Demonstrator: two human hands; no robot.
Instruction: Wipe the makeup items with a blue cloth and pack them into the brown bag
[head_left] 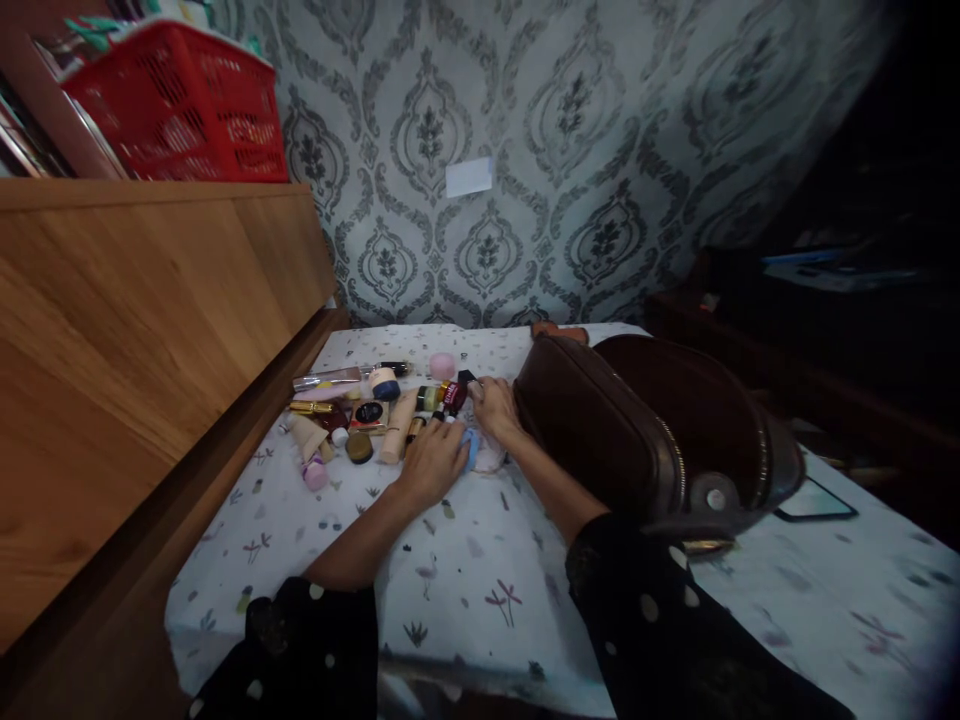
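Note:
My left hand (433,466) lies low over a cluster of cosmetics, its fingers curled down and their tips partly hidden. A light blue item (471,450) shows against its thumb side. Close by on the right, my right hand (496,408) has its fingers bent together at a pale, clear-looking item (489,455); what they grip is hidden. Just beyond the hands lie a dark red bottle (453,396) and a jar with a yellow-green label (427,399). Left of them are a beige tube (398,428), a round olive-lidded jar (359,447) and a square compact (370,415).
A large brown zippered bag (600,430) stands right of my hands. Behind the cosmetics is a pink jar (442,365). A phone-like flat object (817,500) lies beyond the bag. At left rises a wooden panel (150,320) with a red basket (187,100) on top.

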